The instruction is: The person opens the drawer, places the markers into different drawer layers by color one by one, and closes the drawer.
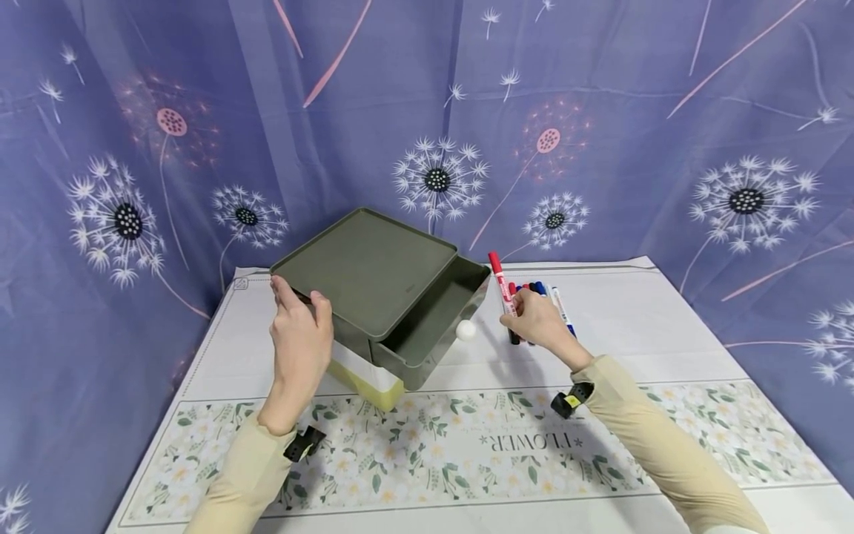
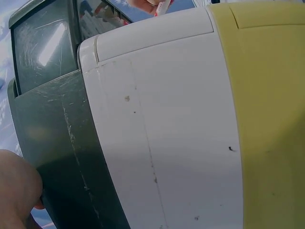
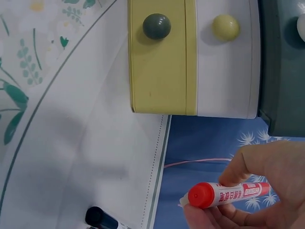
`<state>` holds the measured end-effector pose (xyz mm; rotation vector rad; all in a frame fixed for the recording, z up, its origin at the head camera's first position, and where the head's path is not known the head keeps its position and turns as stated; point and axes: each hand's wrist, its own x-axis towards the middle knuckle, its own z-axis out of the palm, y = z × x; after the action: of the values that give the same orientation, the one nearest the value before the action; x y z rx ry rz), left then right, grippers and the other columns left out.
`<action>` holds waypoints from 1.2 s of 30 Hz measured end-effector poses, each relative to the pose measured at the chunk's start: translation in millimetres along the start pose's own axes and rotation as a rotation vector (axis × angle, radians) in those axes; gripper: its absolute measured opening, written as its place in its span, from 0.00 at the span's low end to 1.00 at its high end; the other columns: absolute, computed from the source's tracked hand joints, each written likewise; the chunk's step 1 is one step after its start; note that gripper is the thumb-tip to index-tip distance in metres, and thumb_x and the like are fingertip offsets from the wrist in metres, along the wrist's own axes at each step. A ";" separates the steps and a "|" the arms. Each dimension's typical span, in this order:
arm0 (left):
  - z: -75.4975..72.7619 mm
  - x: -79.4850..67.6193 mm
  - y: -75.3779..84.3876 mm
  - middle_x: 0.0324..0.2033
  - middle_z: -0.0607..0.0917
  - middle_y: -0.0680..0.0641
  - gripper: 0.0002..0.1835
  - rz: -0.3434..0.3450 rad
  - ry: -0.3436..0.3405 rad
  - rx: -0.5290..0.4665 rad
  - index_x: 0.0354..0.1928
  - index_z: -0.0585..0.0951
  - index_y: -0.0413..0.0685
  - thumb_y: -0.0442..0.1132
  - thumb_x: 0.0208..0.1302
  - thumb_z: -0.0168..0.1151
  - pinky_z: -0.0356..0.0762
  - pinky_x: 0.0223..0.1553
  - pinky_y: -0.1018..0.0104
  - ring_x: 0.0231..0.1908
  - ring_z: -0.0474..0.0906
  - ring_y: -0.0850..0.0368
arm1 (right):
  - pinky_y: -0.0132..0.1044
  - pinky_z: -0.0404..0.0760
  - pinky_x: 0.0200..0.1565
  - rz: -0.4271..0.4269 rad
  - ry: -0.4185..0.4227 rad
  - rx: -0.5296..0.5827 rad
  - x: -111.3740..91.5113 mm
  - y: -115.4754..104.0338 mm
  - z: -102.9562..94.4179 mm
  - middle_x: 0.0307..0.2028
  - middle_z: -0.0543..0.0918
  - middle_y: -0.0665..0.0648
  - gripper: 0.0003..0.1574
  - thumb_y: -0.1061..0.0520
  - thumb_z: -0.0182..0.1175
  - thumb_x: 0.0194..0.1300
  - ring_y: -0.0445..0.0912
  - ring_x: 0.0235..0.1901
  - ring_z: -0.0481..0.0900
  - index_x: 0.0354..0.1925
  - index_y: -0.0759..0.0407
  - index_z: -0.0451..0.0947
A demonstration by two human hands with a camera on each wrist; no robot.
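Observation:
A small drawer cabinet stands on the table, with a dark green top tier [image 1: 363,271], a white middle tier [image 2: 162,119] and a yellow bottom tier [image 2: 274,109]. The green top drawer [image 1: 434,319] is pulled out by its white knob side, and the part of its inside that shows is bare. My left hand [image 1: 300,337] rests against the cabinet's left side, fingers at the upper edge. To the right of the drawer, my right hand [image 1: 539,320] pinches a red whiteboard marker [image 3: 233,192] between thumb and fingers, tilted with one red end up.
Several markers [image 1: 559,302] in red, black and blue lie on the table behind and beside the right hand. A flowered strip [image 1: 427,452] crosses the table's front. Purple dandelion curtains [image 1: 440,111] hang behind and at both sides.

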<state>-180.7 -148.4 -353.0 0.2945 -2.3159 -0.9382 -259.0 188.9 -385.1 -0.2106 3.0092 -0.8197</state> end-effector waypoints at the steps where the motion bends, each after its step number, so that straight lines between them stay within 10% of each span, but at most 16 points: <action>1: 0.1 -0.2 -0.1 0.63 0.58 0.24 0.37 0.000 0.000 0.000 0.67 0.48 0.26 0.48 0.67 0.38 0.70 0.48 0.41 0.49 0.70 0.25 | 0.34 0.71 0.18 -0.005 0.006 0.003 0.1 -0.2 -0.3 0.24 0.79 0.56 0.15 0.53 0.59 0.52 0.41 0.14 0.72 0.35 0.62 0.71; 36: 1.1 -0.7 0.0 0.63 0.58 0.24 0.36 0.010 0.006 0.003 0.67 0.48 0.25 0.48 0.67 0.38 0.72 0.45 0.41 0.46 0.72 0.24 | 0.39 0.77 0.32 -0.175 0.162 0.068 -7.5 -10.1 -25.0 0.31 0.84 0.60 0.13 0.59 0.58 0.53 0.48 0.29 0.81 0.38 0.63 0.74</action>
<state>-180.7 -147.5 -353.9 0.2866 -2.3114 -0.9280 -251.6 193.9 -358.5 -0.4317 3.1403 -0.9982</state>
